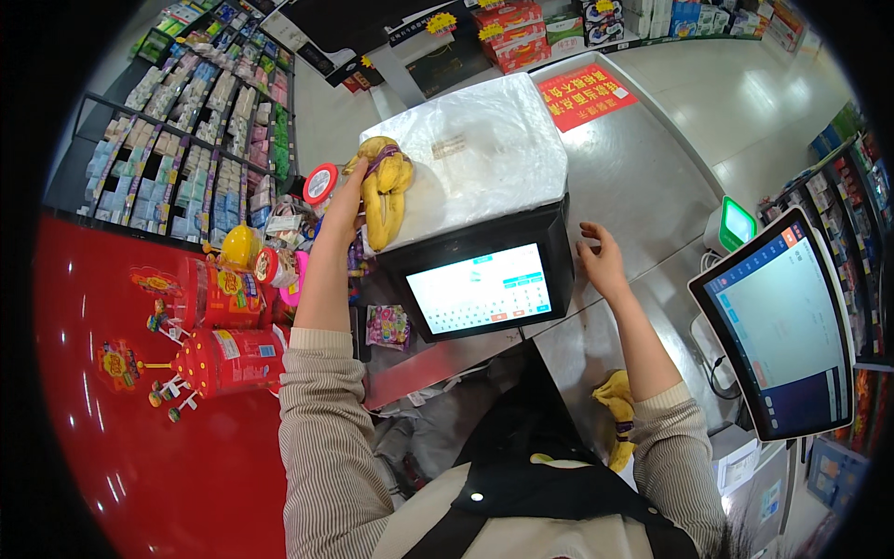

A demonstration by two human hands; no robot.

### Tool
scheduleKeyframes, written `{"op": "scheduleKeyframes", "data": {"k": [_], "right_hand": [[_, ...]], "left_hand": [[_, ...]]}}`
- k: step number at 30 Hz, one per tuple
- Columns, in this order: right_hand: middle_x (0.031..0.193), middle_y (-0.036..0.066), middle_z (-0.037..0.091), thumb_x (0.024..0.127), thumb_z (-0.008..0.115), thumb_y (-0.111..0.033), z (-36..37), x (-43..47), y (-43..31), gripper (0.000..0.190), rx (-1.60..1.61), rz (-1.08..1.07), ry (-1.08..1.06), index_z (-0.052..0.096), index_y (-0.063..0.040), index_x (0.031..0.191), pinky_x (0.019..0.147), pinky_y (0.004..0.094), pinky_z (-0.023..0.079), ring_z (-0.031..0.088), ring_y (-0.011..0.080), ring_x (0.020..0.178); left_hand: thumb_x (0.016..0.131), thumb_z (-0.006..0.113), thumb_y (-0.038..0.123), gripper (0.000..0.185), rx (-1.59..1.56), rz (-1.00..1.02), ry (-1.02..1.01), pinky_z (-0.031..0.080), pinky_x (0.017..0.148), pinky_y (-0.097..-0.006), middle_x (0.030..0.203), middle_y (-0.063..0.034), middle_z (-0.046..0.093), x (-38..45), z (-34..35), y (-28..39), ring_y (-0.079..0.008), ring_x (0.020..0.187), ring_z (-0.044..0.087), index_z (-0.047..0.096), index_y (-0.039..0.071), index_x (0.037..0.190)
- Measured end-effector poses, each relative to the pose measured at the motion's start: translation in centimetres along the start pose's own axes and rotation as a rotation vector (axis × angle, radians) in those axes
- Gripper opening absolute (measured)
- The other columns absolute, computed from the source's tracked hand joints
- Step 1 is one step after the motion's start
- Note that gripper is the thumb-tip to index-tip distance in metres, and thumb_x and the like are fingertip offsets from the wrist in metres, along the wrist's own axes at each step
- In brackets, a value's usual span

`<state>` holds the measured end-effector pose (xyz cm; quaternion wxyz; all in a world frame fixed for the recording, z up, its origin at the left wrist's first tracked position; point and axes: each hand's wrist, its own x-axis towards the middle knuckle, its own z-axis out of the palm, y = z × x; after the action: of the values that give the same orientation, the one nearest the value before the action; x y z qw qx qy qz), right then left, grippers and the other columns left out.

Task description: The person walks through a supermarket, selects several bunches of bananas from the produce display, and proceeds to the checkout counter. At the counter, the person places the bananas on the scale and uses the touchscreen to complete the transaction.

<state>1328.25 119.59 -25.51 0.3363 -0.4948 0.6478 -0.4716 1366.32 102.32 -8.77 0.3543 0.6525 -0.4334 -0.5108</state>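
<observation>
My left hand grips a taped bunch of bananas at the left edge of a weighing scale's film-wrapped top. Purple tape goes round the stems. Below that top, the scale's lit touch screen faces me. To the right of the scale, my right hand hovers near the metal counter with its fingers apart and nothing in them. A second taped bunch of bananas lies on the counter beside my right forearm, partly hidden by the sleeve.
A tilted register monitor and a small green-lit device stand at the right. Red lollipop tubs, clear jars and a candy packet are at the left. A red notice lies on the counter's far end.
</observation>
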Motion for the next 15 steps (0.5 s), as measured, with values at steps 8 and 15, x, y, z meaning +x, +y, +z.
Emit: {"op": "scheduleKeyframes", "data": {"k": [8,15], "right_hand": [[0.122,0.009,0.058,0.09,0.058,-0.009,-1.2,-2.5,-5.9,0.035,0.23,0.084,-0.024,0.054,-0.003,0.125,0.07,0.0267,0.051,0.059,0.0139,0.091],[0.12,0.007,0.057,0.091,0.057,-0.009,-1.5,-4.4,-11.3,0.032,0.274,-0.001,-0.043,0.055,-0.003,0.122,0.072,0.0252,0.05,0.057,0.0122,0.089]], "left_hand": [[0.079,0.069,0.054,0.059,-0.049,-0.023,-0.069,0.048,0.072,-0.0285,0.101,-0.0033,0.065,0.4,0.6,0.7,-0.0129,0.09,0.061,0.061,0.007,0.115],[0.084,0.066,0.036,0.041,-0.022,0.005,0.087,0.054,0.073,-0.0342,0.094,-0.0055,0.065,-1.7,4.8,2.7,-0.018,0.083,0.063,0.061,0.005,0.11]]}}
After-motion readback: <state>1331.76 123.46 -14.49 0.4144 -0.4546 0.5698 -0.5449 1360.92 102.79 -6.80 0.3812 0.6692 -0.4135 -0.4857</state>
